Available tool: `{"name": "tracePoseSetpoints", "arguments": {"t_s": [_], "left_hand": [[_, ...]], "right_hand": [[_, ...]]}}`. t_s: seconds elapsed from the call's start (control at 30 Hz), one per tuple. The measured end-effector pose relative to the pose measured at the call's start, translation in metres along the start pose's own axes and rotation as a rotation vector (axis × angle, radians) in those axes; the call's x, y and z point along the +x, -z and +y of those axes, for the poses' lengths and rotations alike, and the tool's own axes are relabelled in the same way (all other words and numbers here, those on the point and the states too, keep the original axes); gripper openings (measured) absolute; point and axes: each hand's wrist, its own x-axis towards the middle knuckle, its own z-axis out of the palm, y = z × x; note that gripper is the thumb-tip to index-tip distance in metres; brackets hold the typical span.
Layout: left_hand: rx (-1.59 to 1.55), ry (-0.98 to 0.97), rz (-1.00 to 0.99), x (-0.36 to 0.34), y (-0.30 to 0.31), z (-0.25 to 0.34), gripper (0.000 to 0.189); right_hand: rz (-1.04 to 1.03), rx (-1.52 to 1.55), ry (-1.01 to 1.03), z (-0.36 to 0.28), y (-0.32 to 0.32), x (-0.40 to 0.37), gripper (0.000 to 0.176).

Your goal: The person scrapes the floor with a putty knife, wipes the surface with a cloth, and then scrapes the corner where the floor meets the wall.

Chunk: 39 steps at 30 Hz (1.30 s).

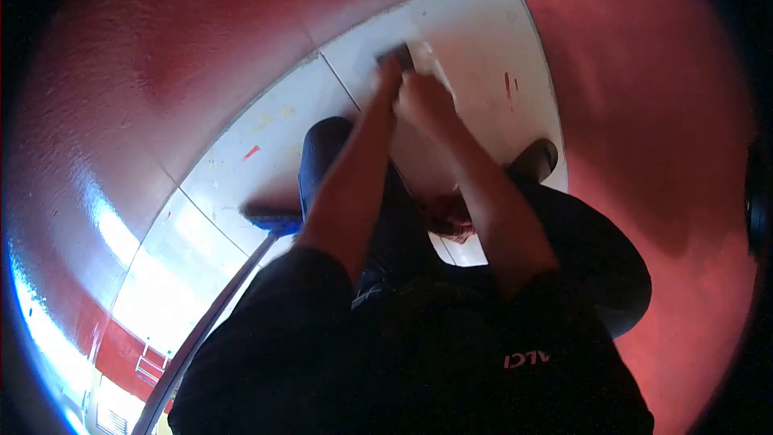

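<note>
Two bare hands, arms stretched forward over the white floor (pixel 471 40), both motion-blurred. Left hand (pixel 389 80) grasping a small dark block (pixel 396 56), fingers wrapped round its near part. Right hand (pixel 424 98) close by on the right, slightly nearer the body; blur hides the fingers, cannot tell if clenched or also on the block. Block is between the middle of the white floor and its far edge, right of a dark tile joint (pixel 340 80); cannot tell if it touches the floor. Pale shiny patch just right of the block. Red streaks (pixel 508 85) near the right edge of the floor, one more red mark (pixel 251 152) and faint yellow smudges (pixel 274 118) left of the left knee (pixel 326 141). Blue shoe (pixel 274 220) below that knee. Reddish-brown item (pixel 451 219) between the legs, unclear what. Long dark bar (pixel 203 326) slants across the lower left, metal frame (pixel 150 365) left of it. Red surface (pixel 636 97) beyond the right edge, glossy red surface (pixel 161 56) beyond the far left edge
</note>
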Motion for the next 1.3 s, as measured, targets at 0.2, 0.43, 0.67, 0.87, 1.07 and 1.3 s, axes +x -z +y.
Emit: {"name": "tracePoseSetpoints", "arguments": {"t_s": [0.2,0.43,0.67,0.87,1.07,1.3], "left_hand": [[-0.035,0.003,-0.038,0.003,-0.003,0.015,0.046],[0.149,-0.039,-0.162,-0.051,-0.077,0.026,0.046],[0.050,-0.043,-0.115,0.017,-0.030,0.056,0.045],[0.205,-0.074,-0.181,-0.024,-0.045,0.062,0.045],[-0.038,-0.057,-0.074,0.052,-0.002,0.083,0.044],[0.161,-0.087,-0.076,0.018,-0.017,0.065,0.043]], "right_hand": [[0.022,0.037,0.030,-0.015,0.039,0.017,0.018],[-0.122,-0.058,-0.231,0.096,0.000,-0.078,0.027],[0.012,-0.034,-0.131,0.074,0.062,0.035,0.025],[-0.047,-0.054,-0.119,0.063,0.037,-0.008,0.027],[-0.086,-0.035,-0.144,0.026,0.083,0.051,0.029],[-0.029,0.110,-0.126,0.027,0.062,0.009,0.028]]}}
